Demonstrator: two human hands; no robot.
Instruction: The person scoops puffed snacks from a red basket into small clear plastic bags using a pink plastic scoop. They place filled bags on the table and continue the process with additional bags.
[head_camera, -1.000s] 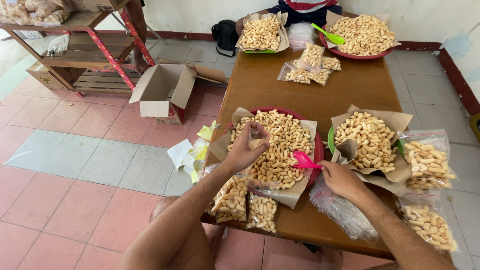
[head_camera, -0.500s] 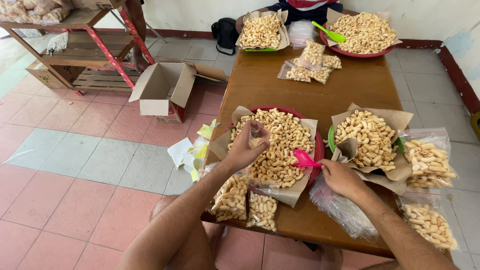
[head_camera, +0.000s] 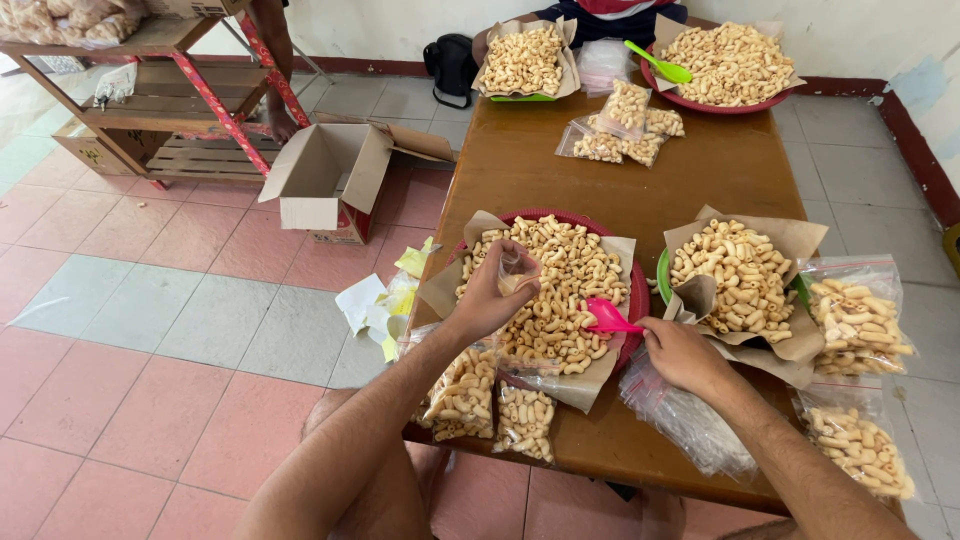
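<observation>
Centrally, on the brown wooden desk (head_camera: 600, 180), the red paper-lined tray of curled crackers (head_camera: 560, 290): left hand (head_camera: 495, 295) pinches, apparently, a small clear plastic bag (head_camera: 515, 272) over it; right hand (head_camera: 680, 352) grips a pink plastic scoop (head_camera: 605, 316) at its edge. Step: filling; next, level scoop into bag mouth.

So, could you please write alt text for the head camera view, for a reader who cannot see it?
A person's left hand holds a small clear bag over a red tray of curled snacks, while the right hand holds a pink scoop. Filled bags and other heaped trays sit on the brown table.
</observation>
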